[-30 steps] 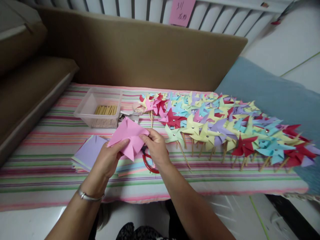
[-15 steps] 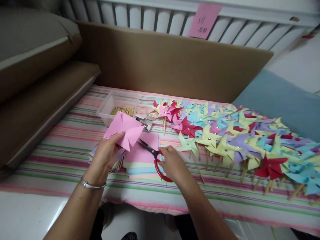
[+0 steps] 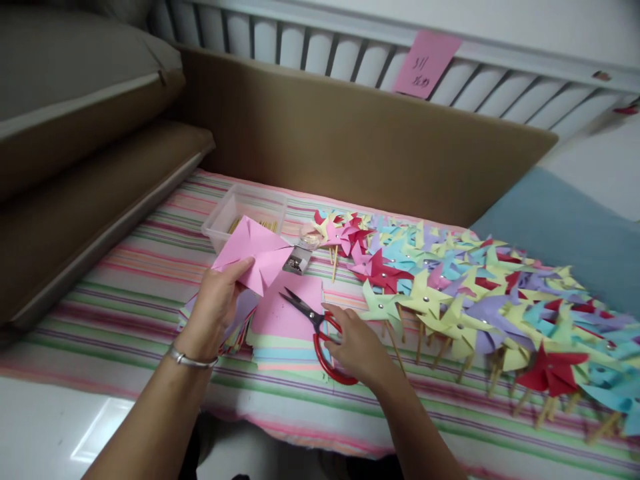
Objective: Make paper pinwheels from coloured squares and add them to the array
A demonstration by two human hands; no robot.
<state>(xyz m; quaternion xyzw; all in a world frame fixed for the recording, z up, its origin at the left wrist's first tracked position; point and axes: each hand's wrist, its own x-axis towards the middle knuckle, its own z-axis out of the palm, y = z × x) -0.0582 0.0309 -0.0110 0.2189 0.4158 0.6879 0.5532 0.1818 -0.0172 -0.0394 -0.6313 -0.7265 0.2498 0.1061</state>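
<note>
Our left hand (image 3: 216, 308) pinches a folded pink paper (image 3: 257, 252) raised above the striped table (image 3: 145, 263); our right hand (image 3: 355, 345) curls around red scissors (image 3: 315, 323) lying on a paper stack (image 3: 285, 337) beside pinwheels (image 3: 450, 293).

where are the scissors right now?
Head view, lower centre: the scissors lie on the pink sheet topping the paper stack, right hand gripping their red handles, left of the pinwheels; the left hand holds a pink folded paper above-left.
</note>
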